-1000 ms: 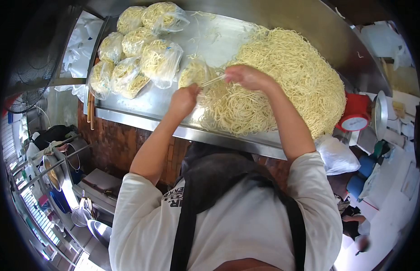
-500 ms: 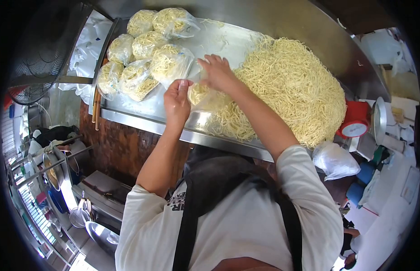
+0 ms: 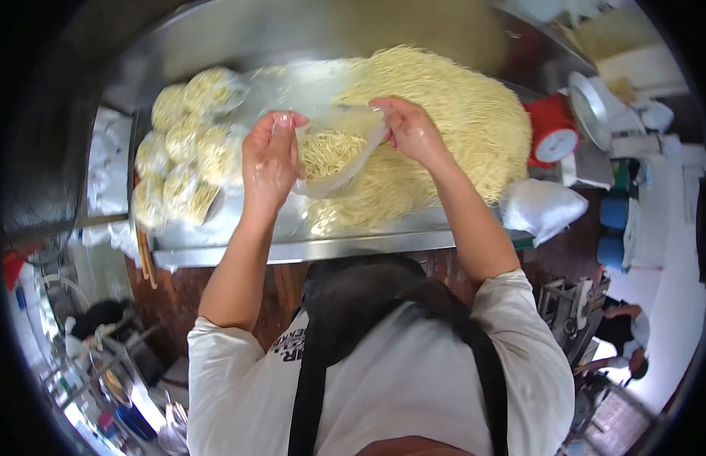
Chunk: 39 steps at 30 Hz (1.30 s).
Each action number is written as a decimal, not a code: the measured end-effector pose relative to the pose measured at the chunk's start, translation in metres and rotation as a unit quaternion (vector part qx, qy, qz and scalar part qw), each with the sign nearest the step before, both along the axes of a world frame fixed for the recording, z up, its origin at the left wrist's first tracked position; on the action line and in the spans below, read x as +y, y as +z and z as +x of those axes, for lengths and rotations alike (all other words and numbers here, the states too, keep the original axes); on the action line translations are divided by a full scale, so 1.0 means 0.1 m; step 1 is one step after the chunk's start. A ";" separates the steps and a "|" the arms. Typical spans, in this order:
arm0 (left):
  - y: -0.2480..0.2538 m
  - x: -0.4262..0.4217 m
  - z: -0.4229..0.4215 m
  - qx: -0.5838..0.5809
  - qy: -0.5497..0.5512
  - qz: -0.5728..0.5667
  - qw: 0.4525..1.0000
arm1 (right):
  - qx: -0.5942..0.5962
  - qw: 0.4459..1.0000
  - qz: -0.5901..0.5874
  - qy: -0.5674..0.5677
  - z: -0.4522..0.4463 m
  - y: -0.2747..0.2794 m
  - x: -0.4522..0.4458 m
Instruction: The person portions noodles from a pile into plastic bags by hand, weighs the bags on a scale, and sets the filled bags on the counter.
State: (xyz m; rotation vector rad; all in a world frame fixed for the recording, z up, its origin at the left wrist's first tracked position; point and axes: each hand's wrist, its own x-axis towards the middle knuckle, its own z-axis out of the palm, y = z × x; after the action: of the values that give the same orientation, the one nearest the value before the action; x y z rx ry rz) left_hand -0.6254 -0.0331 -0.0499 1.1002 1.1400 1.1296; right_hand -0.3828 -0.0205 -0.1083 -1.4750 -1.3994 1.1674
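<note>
Between my hands hangs a clear plastic bag (image 3: pixel 345 181) with a portion of noodles (image 3: pixel 331 152) inside. My left hand (image 3: pixel 271 156) pinches one side of its mouth between thumb and fingers. On the opposite side, my right hand (image 3: pixel 410 131) grips the rim, so the mouth is stretched wide. A large heap of loose yellow noodles (image 3: pixel 459 114) lies behind and to the right of the bag on the metal tray. Left of my left hand sit several filled noodle bags (image 3: pixel 187 142), close together.
The metal worktop's front rim (image 3: pixel 337 247) runs before my body. At right stand a red scale (image 3: pixel 552 129) and a white plastic bag (image 3: pixel 543 207). Wooden sticks (image 3: pixel 146 258) lean at the left corner. Another person (image 3: pixel 626 338) is at the far right.
My right hand has come back from its spread pose and now grips the bag's rim. The bag has been lifted and its mouth pulled open. The whole view has shifted.
</note>
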 end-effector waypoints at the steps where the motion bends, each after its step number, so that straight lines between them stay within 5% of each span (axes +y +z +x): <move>1: 0.18 0.06 0.26 -0.011 -0.019 0.027 0.999 | -0.022 0.998 0.061 -0.004 0.26 0.29 -0.02; 6: 1.27 0.33 1.86 -0.127 -0.109 0.193 0.967 | -0.048 0.934 0.304 -0.181 1.79 1.88 -0.27; 9: 1.67 0.63 2.88 -0.190 -0.168 0.259 0.932 | 0.016 0.896 0.424 -0.133 2.71 2.41 -0.45; 11: 1.70 0.76 3.71 -0.231 -0.137 0.302 0.915 | -0.035 0.867 0.455 -0.201 2.99 2.62 -0.93; 15: 1.50 0.68 5.05 -0.202 -0.282 0.164 0.923 | -0.055 0.847 0.451 -0.276 3.65 2.21 -1.66; 17: 1.03 0.80 5.57 -0.153 -0.329 0.111 0.925 | -0.063 0.892 0.350 -0.279 3.98 1.78 -2.00; 19: 0.64 0.73 5.83 -0.017 -0.339 0.083 0.937 | -0.043 0.916 0.271 -0.293 4.11 1.42 -2.37; 22: 0.63 0.64 6.05 -0.029 -0.272 0.069 0.959 | 0.001 0.922 0.214 -0.323 4.34 0.83 -2.89; 25: 0.86 0.72 6.13 -0.029 -0.261 0.124 0.957 | 0.021 0.919 0.186 -0.347 4.51 0.22 -3.31; 30: 0.98 0.75 6.27 0.128 -0.228 0.221 0.940 | -0.029 0.950 0.080 -0.299 4.37 0.01 -3.50; 34: 1.00 0.64 6.47 0.385 -0.158 0.426 0.803 | -0.115 0.967 0.064 -0.219 4.33 -0.12 -3.42; 39: 0.85 -0.02 6.59 0.438 -0.186 0.496 0.726 | -0.147 0.961 0.041 -0.230 4.31 -0.07 -3.34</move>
State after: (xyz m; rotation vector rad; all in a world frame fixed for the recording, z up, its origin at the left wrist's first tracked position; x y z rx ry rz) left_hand 0.0339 -0.0354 0.0348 2.7922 0.8295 0.8474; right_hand 0.0483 -0.3550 -0.1152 -1.8408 -1.1815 0.6113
